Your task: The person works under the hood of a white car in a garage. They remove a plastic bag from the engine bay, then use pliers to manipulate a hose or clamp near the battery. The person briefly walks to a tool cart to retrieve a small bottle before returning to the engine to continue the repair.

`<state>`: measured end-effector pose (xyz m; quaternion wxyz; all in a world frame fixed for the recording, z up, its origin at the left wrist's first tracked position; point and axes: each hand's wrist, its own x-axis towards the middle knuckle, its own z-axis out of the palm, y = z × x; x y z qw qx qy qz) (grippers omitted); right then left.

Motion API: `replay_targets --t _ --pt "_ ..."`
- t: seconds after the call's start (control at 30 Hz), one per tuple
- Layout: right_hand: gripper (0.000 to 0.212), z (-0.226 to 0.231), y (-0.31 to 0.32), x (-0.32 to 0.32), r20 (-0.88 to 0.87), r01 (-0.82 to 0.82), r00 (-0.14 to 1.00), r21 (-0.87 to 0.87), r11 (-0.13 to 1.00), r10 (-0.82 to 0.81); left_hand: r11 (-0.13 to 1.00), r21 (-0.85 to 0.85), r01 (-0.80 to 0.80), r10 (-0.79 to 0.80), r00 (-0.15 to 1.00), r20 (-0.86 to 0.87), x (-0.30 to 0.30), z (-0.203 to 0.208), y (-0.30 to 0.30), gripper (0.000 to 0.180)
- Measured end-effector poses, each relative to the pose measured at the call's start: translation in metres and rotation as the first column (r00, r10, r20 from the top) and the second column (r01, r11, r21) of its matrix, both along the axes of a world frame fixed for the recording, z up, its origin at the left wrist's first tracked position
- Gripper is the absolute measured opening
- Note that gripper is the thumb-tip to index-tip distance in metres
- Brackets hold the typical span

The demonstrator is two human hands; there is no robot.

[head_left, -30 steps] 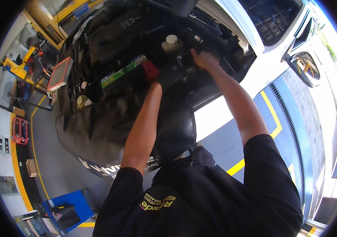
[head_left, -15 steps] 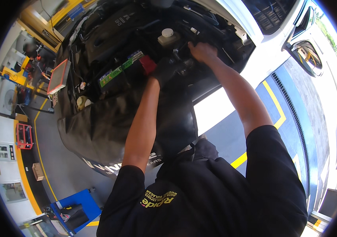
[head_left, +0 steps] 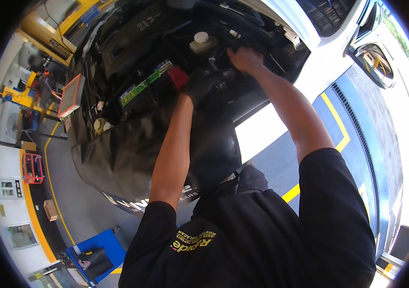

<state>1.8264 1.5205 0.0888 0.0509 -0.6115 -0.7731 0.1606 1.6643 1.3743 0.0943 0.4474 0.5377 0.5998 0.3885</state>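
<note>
Both arms reach into the engine bay of a white car (head_left: 262,132). My left hand (head_left: 198,86), in a black glove, is low beside a red cover (head_left: 178,77) at the end of a battery (head_left: 142,89) with a green label. Its fingers blend into the dark parts, near a shiny metal piece (head_left: 221,79). My right hand (head_left: 246,61) is bare, further right and deeper in. Its fingers are curled down among dark parts, and what they grip is hidden. A reservoir with a white cap (head_left: 201,37) stands just beyond both hands.
A black cover (head_left: 156,144) drapes over the car's near edge. A flat filter with an orange rim (head_left: 71,95) rests at the bay's left edge. On the floor at left are a blue cart (head_left: 111,247), a red rack (head_left: 33,168) and a cardboard box (head_left: 50,210).
The view has shifted slightly. Both hands stay in nearly the same places in the engine bay, and nothing is visibly taken up or let go.
</note>
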Motion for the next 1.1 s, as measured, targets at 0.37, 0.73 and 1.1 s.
replay_targets --t 0.37,0.73,1.1 --pt "0.076 0.002 0.001 -0.002 0.022 -0.002 1.000 0.008 1.000 0.002 0.999 -0.031 -0.019 0.019 1.000 0.015 0.001 0.001 0.000 0.039" --pt "0.072 0.006 -0.001 -0.003 0.019 -0.009 1.000 0.016 1.000 0.009 0.999 -0.006 -0.034 0.034 0.998 -0.044 -0.001 -0.001 0.002 0.040" --pt "0.071 0.002 0.001 -0.002 -0.005 -0.008 1.000 0.051 0.999 0.008 1.000 -0.009 -0.024 0.025 0.999 0.028 -0.003 -0.008 0.005 0.041"
